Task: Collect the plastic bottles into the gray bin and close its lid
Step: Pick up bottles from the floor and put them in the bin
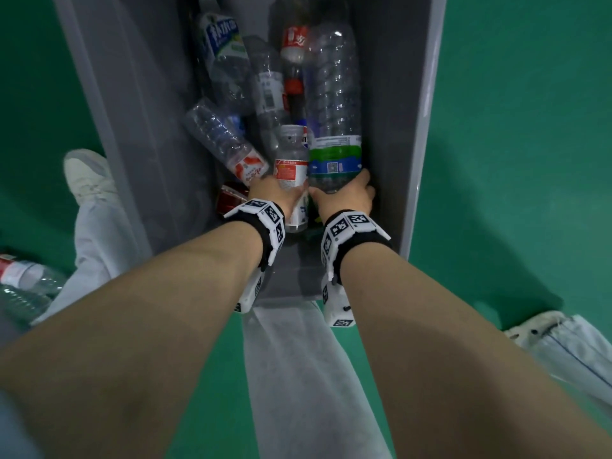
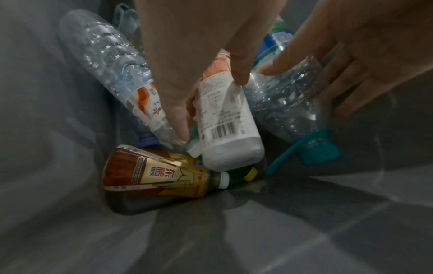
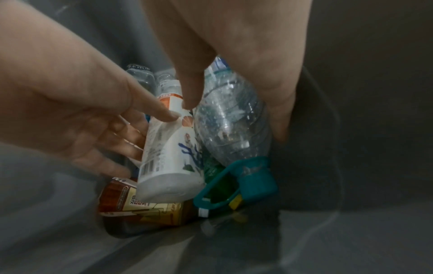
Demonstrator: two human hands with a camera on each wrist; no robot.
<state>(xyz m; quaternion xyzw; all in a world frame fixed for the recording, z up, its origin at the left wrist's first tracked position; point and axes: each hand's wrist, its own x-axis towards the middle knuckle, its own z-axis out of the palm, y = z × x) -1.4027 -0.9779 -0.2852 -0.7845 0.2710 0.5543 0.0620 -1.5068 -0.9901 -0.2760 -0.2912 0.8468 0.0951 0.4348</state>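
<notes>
Both my hands reach deep into the gray bin (image 1: 427,104), which holds several plastic bottles. My left hand (image 1: 278,193) grips a white bottle with an orange-red label (image 1: 291,167), thumb on one side and fingers on the other (image 2: 180,126). Its base points down at the bin floor (image 2: 232,152). Beside it, my right hand (image 1: 346,193) holds a large clear bottle with a green and blue label (image 1: 334,104). That bottle's teal cap and carry loop (image 3: 253,178) point down. Thumb and fingers (image 3: 281,120) lie on either side of its shoulder.
A brown and gold labelled bottle (image 2: 154,176) lies on the bin floor under the two held ones. A clear bottle with an orange label (image 2: 110,61) leans at the left. More bottles (image 1: 23,283) lie outside on the green floor at far left, near my shoe (image 1: 89,177).
</notes>
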